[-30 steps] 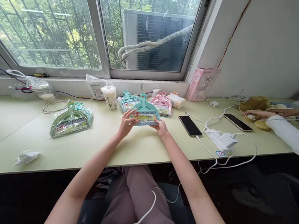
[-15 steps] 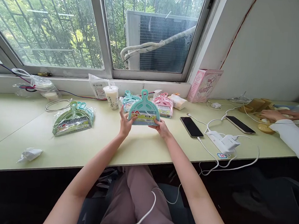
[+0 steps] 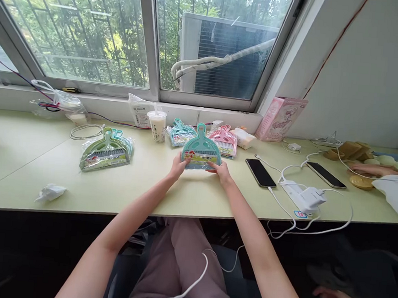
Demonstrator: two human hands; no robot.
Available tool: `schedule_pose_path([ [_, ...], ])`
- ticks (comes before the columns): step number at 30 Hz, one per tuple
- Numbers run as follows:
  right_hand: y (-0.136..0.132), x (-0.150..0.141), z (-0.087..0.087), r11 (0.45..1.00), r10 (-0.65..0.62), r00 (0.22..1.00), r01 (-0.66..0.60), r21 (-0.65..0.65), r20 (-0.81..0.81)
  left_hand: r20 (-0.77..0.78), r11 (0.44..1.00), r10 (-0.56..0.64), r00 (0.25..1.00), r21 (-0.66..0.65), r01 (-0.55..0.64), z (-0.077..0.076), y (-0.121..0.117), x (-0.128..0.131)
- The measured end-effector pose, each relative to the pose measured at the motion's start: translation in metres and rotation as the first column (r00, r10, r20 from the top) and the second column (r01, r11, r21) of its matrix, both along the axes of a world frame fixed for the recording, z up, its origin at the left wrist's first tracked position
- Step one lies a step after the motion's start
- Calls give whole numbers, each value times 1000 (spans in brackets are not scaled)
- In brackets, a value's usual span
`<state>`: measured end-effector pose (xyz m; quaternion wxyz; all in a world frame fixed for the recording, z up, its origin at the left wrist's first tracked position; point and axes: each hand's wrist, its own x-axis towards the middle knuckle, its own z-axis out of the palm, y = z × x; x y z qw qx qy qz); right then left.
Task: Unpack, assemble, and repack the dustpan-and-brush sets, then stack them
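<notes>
A teal mini dustpan-and-brush set (image 3: 201, 152) in clear wrap stands tilted on the pale green table (image 3: 181, 193), handle upward. My left hand (image 3: 177, 166) grips its lower left corner and my right hand (image 3: 222, 171) grips its lower right corner. Behind it lie another teal set (image 3: 180, 132) and a pink set (image 3: 223, 139). A green set stacked on a teal one (image 3: 106, 152) lies to the left.
A drink cup (image 3: 158, 126) stands by the sill. A black phone (image 3: 261, 172), power strip with chargers (image 3: 304, 197) and cables lie right. A pink box (image 3: 280, 118) leans on the wall. Crumpled tissue (image 3: 50, 192) sits front left. Another person's hand (image 3: 373, 169) and sleeve (image 3: 397, 194) are far right.
The teal set was lifted off the table and then lowered back toward it, still held in both hands. The view has shifted, so everything sits further right in the frame.
</notes>
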<state>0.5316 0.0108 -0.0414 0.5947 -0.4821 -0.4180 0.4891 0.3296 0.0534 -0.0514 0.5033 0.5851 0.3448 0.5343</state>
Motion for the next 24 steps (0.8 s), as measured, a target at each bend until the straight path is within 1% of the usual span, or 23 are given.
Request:
schedule_pose_path([
  [2, 2, 0, -3, 1000, -12, 1000, 12, 4, -18, 57, 999, 14, 998, -35, -12, -1, -1, 3],
  [3, 2, 1, -4, 1000, -7, 1000, 7, 0, -20, 90, 998, 2, 996, -64, 4, -2, -1, 3],
  [6, 3, 3, -6, 999, 27, 999, -28, -20, -27, 190, 978, -74, 979, -180, 109, -2, -1, -1],
  [9, 3, 4, -8, 996, 76, 997, -77, -38, -30, 255, 933, -167, 953, -271, 236, 2, 0, -10],
  [12, 2, 3, -8, 994, 113, 993, -113, -10, -20, 294, 915, -222, 930, -266, 303, 7, -4, -18],
  [15, -4, -3, -5, 983, 182, 983, -183, 23, 14, 324, 925, -226, 919, -226, 307, 10, -16, -27],
  [17, -11, -11, -2, 954, 300, 952, -301, 5, 60, 320, 938, -197, 927, -212, 273, 10, -26, -40],
  [19, -21, -18, 2, 885, 466, 879, -465, -36, 105, 291, 952, -141, 946, -221, 210, 12, -35, -63],
  [21, -28, -23, 6, 808, 589, 799, -587, -58, 123, 254, 963, -40, 966, -249, 106, 17, -43, -98],
  [22, -31, -23, 8, 794, 607, 784, -605, -57, 129, 224, 962, 26, 974, -271, 36, 21, -46, -120],
  [23, -32, -23, 9, 803, 595, 793, -594, -48, 135, 195, 957, 106, 975, -285, -48, 26, -48, -145],
  [24, -32, -23, 10, 828, 559, 817, -560, -37, 143, 160, 948, 182, 970, -289, -131, 32, -51, -171],
])
